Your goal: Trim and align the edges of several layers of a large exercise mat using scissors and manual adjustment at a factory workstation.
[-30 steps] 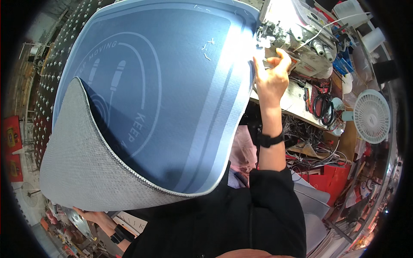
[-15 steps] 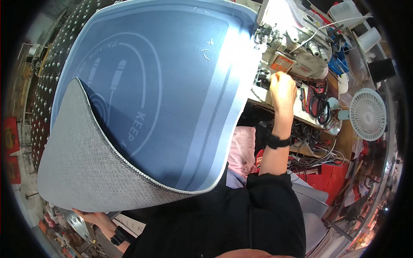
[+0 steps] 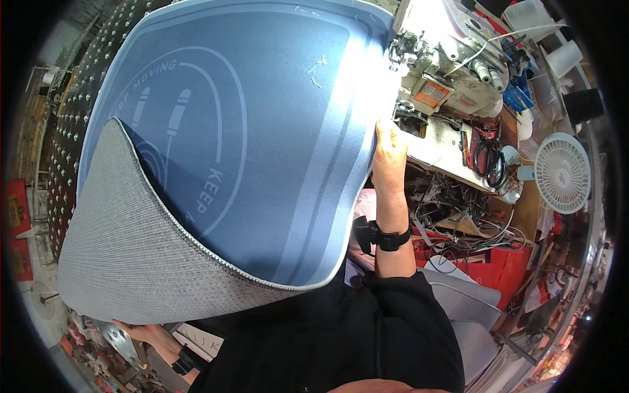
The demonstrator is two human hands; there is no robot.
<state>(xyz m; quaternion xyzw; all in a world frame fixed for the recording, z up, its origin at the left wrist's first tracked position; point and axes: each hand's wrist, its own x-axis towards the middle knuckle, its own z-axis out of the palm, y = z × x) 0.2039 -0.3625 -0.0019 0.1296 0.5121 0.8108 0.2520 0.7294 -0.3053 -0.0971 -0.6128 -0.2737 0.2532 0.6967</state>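
Observation:
A large blue mat (image 3: 275, 150) with pale line drawings, a pale bound rim and a few loose thread ends fills the middle. Its near left part is folded over, showing a grey woven underside (image 3: 144, 249). My right hand (image 3: 389, 154) is closed on the mat's right edge, close to the sewing machine (image 3: 445, 78). At the lower left, my left hand (image 3: 141, 332) holds the folded part at its bottom edge, its fingers partly hidden by the mat. Bright light washes out the mat's edge beside the machine.
A board studded with metal balls (image 3: 69, 131) lies along the left under the mat. Right of the machine are black-handled scissors (image 3: 489, 160), a small white fan (image 3: 562, 173) and white thread cones (image 3: 562, 59). Tangled cables (image 3: 452, 213) hang below the machine table.
My right hand has left the front of the sewing machine, moved left and taken hold of the mat's right edge. The left hand and the fold look nearly unchanged.

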